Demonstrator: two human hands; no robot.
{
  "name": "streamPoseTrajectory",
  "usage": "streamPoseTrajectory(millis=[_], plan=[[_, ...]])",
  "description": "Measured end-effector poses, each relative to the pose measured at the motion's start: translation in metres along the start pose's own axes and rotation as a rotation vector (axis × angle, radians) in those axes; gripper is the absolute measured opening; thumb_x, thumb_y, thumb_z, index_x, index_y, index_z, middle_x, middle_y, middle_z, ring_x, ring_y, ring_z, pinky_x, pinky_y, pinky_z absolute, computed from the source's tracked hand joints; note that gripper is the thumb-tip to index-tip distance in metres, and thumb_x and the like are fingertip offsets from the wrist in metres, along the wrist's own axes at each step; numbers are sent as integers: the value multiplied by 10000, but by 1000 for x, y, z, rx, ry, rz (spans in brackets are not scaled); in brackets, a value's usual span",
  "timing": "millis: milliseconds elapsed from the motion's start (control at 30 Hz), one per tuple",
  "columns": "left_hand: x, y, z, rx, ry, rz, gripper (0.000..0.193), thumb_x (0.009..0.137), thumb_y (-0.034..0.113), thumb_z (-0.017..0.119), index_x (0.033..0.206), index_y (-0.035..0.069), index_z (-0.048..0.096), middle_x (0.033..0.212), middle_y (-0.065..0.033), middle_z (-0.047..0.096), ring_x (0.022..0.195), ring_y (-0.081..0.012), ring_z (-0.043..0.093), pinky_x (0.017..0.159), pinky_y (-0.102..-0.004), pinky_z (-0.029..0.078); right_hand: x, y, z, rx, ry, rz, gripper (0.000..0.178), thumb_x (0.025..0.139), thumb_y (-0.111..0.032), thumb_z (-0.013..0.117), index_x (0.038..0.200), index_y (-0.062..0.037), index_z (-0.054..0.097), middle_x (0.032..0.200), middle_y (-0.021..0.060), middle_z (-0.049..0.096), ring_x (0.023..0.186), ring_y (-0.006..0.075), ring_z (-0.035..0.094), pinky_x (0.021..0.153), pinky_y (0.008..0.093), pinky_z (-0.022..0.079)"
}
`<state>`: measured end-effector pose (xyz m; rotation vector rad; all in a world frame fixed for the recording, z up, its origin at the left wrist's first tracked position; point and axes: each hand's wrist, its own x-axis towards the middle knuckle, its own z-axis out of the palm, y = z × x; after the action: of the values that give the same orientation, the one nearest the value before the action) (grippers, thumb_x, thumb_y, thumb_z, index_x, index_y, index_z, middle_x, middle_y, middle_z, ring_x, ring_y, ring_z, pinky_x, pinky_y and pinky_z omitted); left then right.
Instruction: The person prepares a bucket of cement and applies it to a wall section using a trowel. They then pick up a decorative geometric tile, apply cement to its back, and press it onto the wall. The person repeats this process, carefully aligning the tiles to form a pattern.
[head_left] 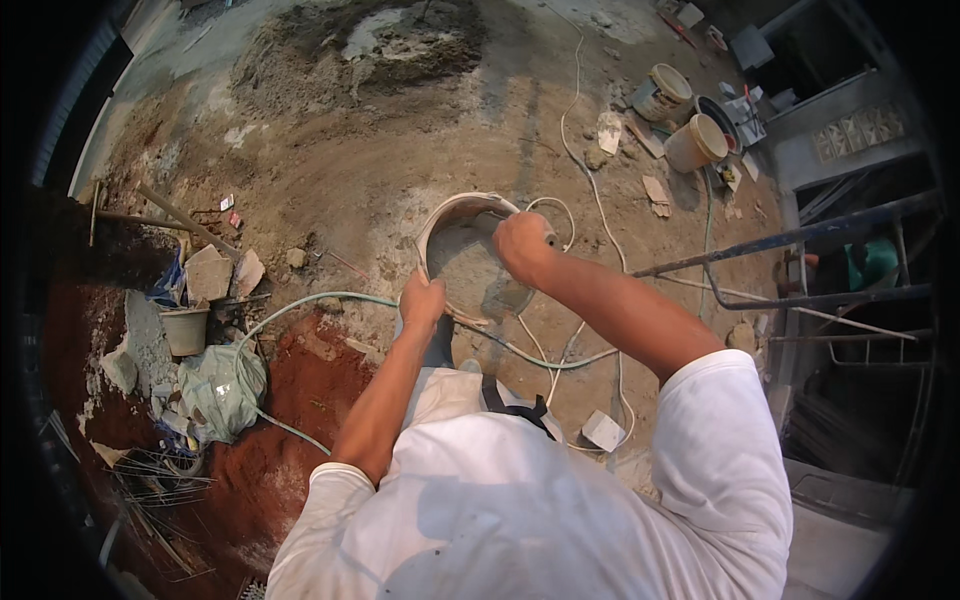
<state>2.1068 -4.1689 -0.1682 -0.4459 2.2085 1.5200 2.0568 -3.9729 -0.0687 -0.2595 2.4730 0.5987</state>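
A round bucket (pixel 428 232) with a pale, crusted rim is in front of my body, with grey wet-looking mortar (pixel 465 265) inside. My left hand (pixel 422 300) is closed on the bucket's near left rim. Over the right side of the bucket, my right hand (pixel 523 246) is wrapped round a short tool handle (pixel 552 240). Only the handle's rounded end sticks out past the fist. The working end of the tool is mostly hidden by my hand, so its kind cannot be told.
Pale hoses (pixel 590 170) wind over the dirt floor. Buckets (pixel 695 143) and broken tiles stand at the far right, near a blue metal frame (pixel 800 240). A sand heap (pixel 300 75) lies ahead; red soil (pixel 300 410), a sack (pixel 225 390) and a small bucket (pixel 185 330) are left.
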Motion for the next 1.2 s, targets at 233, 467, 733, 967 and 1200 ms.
streamPoseTrajectory(millis=[233, 467, 733, 967, 1200], plan=[[246, 99, 83, -122, -310, 6, 376, 817, 143, 601, 1165, 16, 664, 1013, -171, 718, 920, -285, 695, 808, -399, 516, 215, 207, -18, 297, -620, -31, 439, 842, -394, 686, 1107, -48, 736, 1019, 95, 750, 874, 255, 725, 722, 375, 553], [400, 226, 80, 147, -300, 32, 355, 824, 47, 556, 1155, -43, 651, 1028, -165, 716, 900, -256, 689, 839, -369, 526, 322, 279, -3, 1495, -924, -83, 423, 1003, -470, 559, 963, -59, 653, 785, 73, 638, 557, 146, 601, 437, 317, 470], [567, 370, 126, -109, -309, -72, 271, 846, 93, 591, 1090, -17, 637, 885, -127, 679, 726, -213, 657, 624, -359, 520, 464, 358, -69, 2351, -608, 106, 354, 1001, -386, 593, 1023, -34, 630, 777, 88, 645, 570, 166, 621, 463, 326, 507], [706, 499, 235, -89, -270, -9, 246, 845, 78, 593, 1068, -23, 618, 829, -115, 656, 607, -184, 626, 502, -333, 499, 535, 575, -177, 390, 142, -16, 213, 862, -169, 651, 1026, -44, 703, 920, 172, 731, 870, 279, 727, 684, 413, 572], [815, 600, 372, -26, -231, 37, 377, 815, 169, 605, 1151, 4, 653, 964, -204, 722, 884, -347, 707, 818, -432, 527, 693, 770, -181, -5, 252, -15, 167, 883, -130, 645, 1008, -103, 753, 1055, 97, 746, 955, 238, 735, 696, 370, 573]])
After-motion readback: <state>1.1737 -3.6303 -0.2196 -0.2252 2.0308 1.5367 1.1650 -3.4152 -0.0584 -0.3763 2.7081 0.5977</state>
